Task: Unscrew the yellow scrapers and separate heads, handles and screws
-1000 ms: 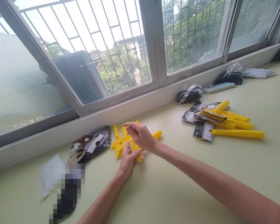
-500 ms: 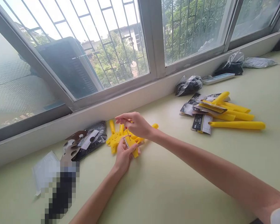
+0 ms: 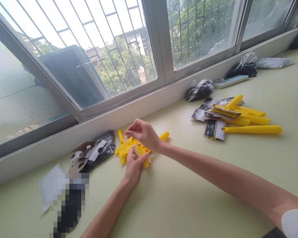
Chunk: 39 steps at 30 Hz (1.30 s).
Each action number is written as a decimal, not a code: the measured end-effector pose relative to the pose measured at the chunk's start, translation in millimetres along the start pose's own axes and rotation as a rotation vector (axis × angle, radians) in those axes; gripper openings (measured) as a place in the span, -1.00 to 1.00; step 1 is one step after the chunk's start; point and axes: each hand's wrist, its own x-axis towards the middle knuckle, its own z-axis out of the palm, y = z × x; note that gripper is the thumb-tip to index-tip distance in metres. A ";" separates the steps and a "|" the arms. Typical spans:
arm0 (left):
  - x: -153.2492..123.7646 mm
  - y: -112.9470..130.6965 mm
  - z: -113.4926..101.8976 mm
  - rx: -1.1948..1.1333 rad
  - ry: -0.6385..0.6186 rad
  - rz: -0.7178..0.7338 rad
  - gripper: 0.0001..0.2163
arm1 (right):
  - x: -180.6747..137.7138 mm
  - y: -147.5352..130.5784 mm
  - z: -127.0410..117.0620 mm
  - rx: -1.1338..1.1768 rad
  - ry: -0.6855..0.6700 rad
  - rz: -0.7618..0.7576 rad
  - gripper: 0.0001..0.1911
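My left hand [image 3: 133, 167] grips a yellow plastic scraper head [image 3: 142, 155] on the pale green table [image 3: 178, 198], its thumb and fingers pressed on it. My right hand [image 3: 144, 134] hovers just above it with fingers pinched on a thin small tool I cannot name, whose tip points down at the scraper head. Under and behind both hands lies a small heap of yellow scraper parts [image 3: 124, 150], one yellow handle [image 3: 164, 135] sticking out to the right.
A pile of long yellow handles [image 3: 250, 125] and printed packaging cards [image 3: 213, 127] lies at right. Black plastic bags [image 3: 201, 90] sit along the window ledge. Left of my hands are a dark bag with brown card pieces [image 3: 94, 152] and a clear packet [image 3: 52, 186].
The view drifted slightly. My right hand pulled in and closed into a pinch above the scraper head, while my left hand kept hold of it.
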 end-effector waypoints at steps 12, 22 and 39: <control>-0.5 2.0 1.8 -0.018 -0.031 0.009 -0.60 | -2.2 -5.9 2.5 -0.184 -0.053 -0.020 -0.76; 0.1 1.8 1.7 -0.047 -0.016 0.001 -0.55 | 11.5 -17.2 -12.4 -0.173 -0.099 0.023 -0.95; 0.1 3.0 2.4 -0.016 -0.014 0.006 -0.60 | 3.9 -16.7 -6.7 -0.571 -0.058 -0.169 -0.74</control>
